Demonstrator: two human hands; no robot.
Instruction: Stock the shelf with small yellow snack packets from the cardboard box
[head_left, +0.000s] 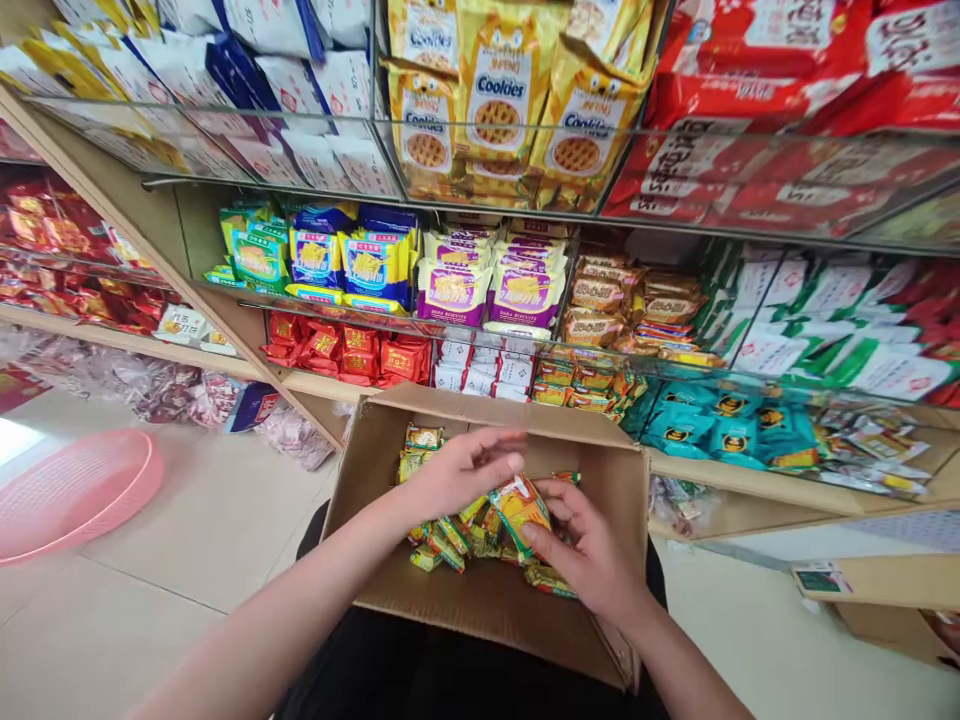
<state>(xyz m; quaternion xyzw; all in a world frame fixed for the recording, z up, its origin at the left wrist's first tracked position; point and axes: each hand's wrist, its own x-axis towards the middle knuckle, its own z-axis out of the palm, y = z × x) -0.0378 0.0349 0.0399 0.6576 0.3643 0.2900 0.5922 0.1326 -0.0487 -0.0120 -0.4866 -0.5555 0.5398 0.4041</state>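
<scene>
On my lap an open cardboard box holds several small snack packets in yellow and green wrappers. My right hand is closed on one orange, green and white snack packet, thumb across its front, just above the others. Close to the packet's upper left is my left hand, fingers stretched out and thumb apart, with nothing visible in it. Whether its thumb touches the packet I cannot tell. Part of the box's contents is hidden under both hands.
Ahead stands a shelf unit with clear plastic fronts. Its lowest row has red packets, similar orange packets and teal packets. Cookie bags fill the shelf above. A pink basket lies on the floor at left.
</scene>
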